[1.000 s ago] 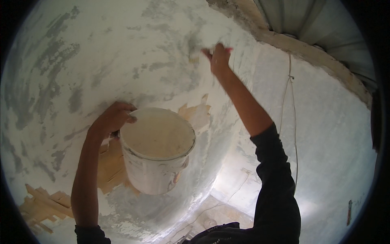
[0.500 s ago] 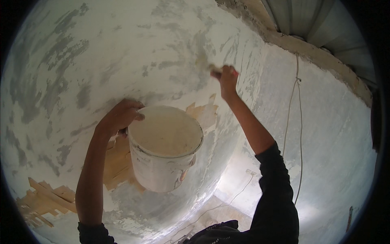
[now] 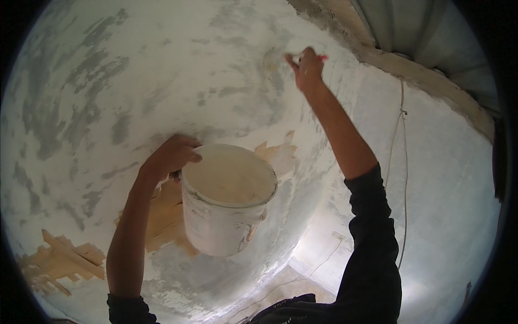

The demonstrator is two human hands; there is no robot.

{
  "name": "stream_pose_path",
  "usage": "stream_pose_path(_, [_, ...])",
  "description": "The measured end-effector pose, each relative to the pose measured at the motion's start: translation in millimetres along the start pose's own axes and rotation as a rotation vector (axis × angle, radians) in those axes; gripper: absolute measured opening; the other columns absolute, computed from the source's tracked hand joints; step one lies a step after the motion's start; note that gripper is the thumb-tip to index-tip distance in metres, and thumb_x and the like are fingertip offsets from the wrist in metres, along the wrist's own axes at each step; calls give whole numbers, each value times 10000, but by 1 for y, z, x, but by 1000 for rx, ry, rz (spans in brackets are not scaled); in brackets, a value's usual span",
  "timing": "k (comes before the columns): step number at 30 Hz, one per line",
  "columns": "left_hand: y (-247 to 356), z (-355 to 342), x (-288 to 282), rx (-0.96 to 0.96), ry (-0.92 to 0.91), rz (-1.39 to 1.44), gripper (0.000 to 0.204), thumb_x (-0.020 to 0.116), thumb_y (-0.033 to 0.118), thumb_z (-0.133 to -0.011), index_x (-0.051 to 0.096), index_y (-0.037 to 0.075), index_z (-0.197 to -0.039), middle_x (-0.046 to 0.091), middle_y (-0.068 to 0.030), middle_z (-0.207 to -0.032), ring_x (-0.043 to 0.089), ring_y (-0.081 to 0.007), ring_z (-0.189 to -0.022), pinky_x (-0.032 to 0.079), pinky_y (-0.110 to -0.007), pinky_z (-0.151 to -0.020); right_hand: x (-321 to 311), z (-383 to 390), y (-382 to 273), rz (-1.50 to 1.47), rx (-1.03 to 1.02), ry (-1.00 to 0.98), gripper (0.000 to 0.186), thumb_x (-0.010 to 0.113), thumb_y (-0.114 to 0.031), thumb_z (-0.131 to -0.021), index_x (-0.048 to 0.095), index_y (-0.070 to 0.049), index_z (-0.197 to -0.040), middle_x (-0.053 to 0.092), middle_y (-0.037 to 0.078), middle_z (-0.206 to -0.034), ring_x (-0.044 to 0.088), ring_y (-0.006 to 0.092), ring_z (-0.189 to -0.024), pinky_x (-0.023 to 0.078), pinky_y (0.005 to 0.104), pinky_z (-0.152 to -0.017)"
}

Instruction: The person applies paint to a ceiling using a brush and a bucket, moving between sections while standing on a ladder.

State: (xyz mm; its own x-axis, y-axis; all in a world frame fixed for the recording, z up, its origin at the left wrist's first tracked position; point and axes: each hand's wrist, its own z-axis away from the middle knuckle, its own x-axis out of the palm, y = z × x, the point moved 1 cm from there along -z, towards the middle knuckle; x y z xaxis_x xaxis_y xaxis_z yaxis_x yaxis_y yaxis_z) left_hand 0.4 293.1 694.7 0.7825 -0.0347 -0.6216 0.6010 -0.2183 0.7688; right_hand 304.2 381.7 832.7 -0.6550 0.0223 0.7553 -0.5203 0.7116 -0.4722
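Observation:
My left hand [image 3: 174, 155] grips the rim of a white plastic bucket [image 3: 216, 229] on its left side, with the thumb over the edge. Pale, creamy liquid [image 3: 232, 175] shows inside the bucket, which hangs in front of the wall. Raised high against the wall [image 3: 162, 65], my right hand [image 3: 310, 70] is closed round a small paintbrush [image 3: 322, 57]. A red bit of its handle sticks out on the right. Motion blurs the brush head, and my fingers partly hide it. Whitish, streaky coating with grey patches covers the wall.
Bare tan patches [image 3: 167, 218] show on the wall behind the bucket, with more at lower left. On the right, a cord [image 3: 404, 162] hangs down the adjoining wall. A rough ledge [image 3: 421, 70] runs below the corrugated roofing [image 3: 426, 27]. A thin cable [image 3: 324, 262] trails at lower right.
My right hand has moved up the wall and slightly right with the paintbrush. The bucket and my left hand have shifted slightly right in the picture, as has the background.

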Motion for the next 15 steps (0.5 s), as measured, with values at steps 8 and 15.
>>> stream_pose_path(8, [-3,1,0,-1,0,45,389,667,133,-781,643,19,-1153,656,-122,-923,495,-172,-455,424,-317,-398,33,-23,-7,-126,-373,-284,131,477,-93,-901,460,35,-924,521,133,-907,603,275,-787,619,401,-776])
stream_pose_path(15, [7,5,4,41,-47,99,299,608,73,-779,645,-49,-1050,555,-83,-638,476,-170,-402,401,-322,-401,-110,8,47,261,-307,-326,82,489,-98,-890,463,-35,-843,542,94,-829,634,248,-746,587,408,-723])
